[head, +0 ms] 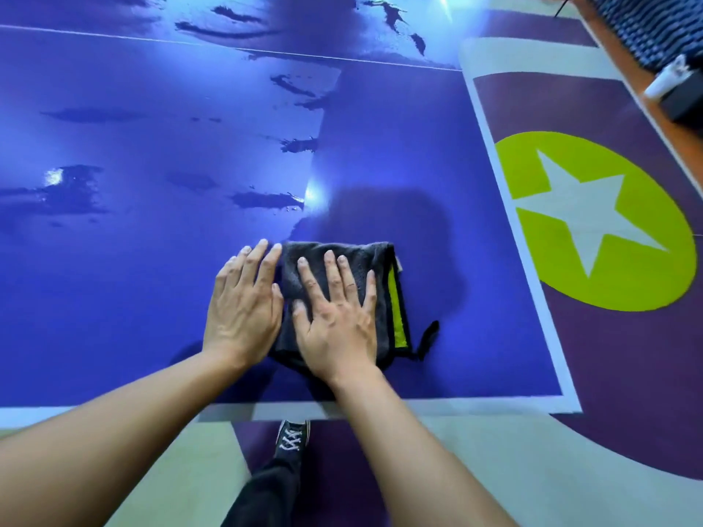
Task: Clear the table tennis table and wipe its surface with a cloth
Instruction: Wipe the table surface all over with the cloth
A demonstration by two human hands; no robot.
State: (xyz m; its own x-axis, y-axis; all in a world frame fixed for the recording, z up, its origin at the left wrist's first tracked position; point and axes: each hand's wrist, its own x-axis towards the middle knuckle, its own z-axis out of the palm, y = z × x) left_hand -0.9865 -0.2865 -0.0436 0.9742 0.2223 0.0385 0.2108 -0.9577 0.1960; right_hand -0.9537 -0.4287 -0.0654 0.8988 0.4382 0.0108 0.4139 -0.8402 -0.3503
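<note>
Both bare forearms reach forward from the bottom edge, with a black laced shoe (292, 437) on the floor between them; the left hand (243, 306) lies palm down, its fingers (262, 260) straight and held close together, gripping nothing, resting on the blue table (152, 260) at the left edge of the cloth (365, 254), the thumb just touching that edge; the right hand (336, 317) presses flat on top of the cloth, its fingers (331, 271) straight and spread wide, not curled round anything; the cloth is dark grey and fuzzy, folded into a rectangle, with a lime-green strip (395, 306) showing along its right side and a small black loop (428, 340) sticking out at the near right corner; it lies on the near part of the table, close to the white border at the near edge and nearer the right-hand side; its long axis runs away from the person, leaning slightly left at the far end; dark wet patches (266, 199) streak the glossy surface beyond the hands, and a thin white line (152, 39) crosses the table farther off.
</note>
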